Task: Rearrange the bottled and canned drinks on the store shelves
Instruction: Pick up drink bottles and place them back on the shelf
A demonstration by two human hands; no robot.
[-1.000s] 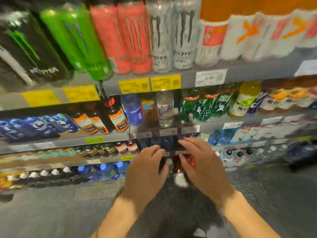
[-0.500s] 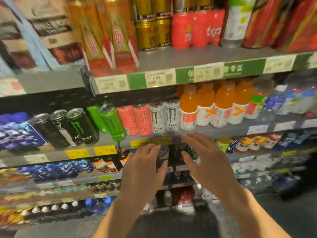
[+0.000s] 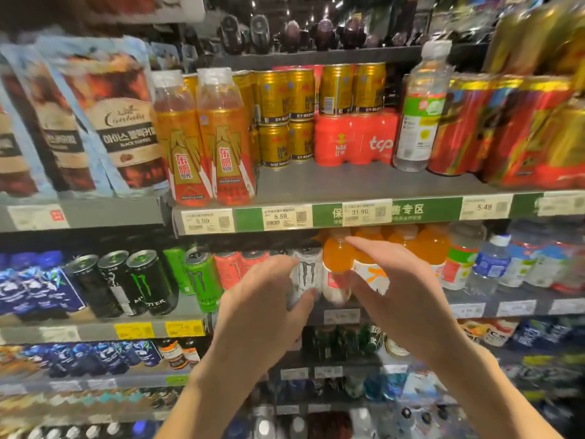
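So the white Monster can [image 3: 306, 271] sits upright on the middle shelf [image 3: 474, 304], squeezed between the pink cans [image 3: 238, 268] on its left and the orange bottles [image 3: 338, 264] on its right. Both hands are up in front of it. The left hand [image 3: 262, 307] has its fingers [image 3: 278, 267] loosely spread and relaxed, gripping nothing, with the thumb just in front of the can's lower part; can't tell if it actually touches. The right hand [image 3: 402, 296] is open too, fingers stretched out across the front of the orange bottles, holding nothing.

Further left on that shelf there's a green can [image 3: 202, 282] and then three black cans [image 3: 126, 285], all leaning a bit. One shelf up: two tall orange-red bottles [image 3: 205, 137] at the front edge, stacked gold cans [image 3: 286, 117] behind, a red multipack [image 3: 356, 139], and a clear bottle [image 3: 422, 106] with a green label. Coffee pouches [image 3: 104, 118] stand off to the left. Price tags [image 3: 280, 217] run along the shelf edge.
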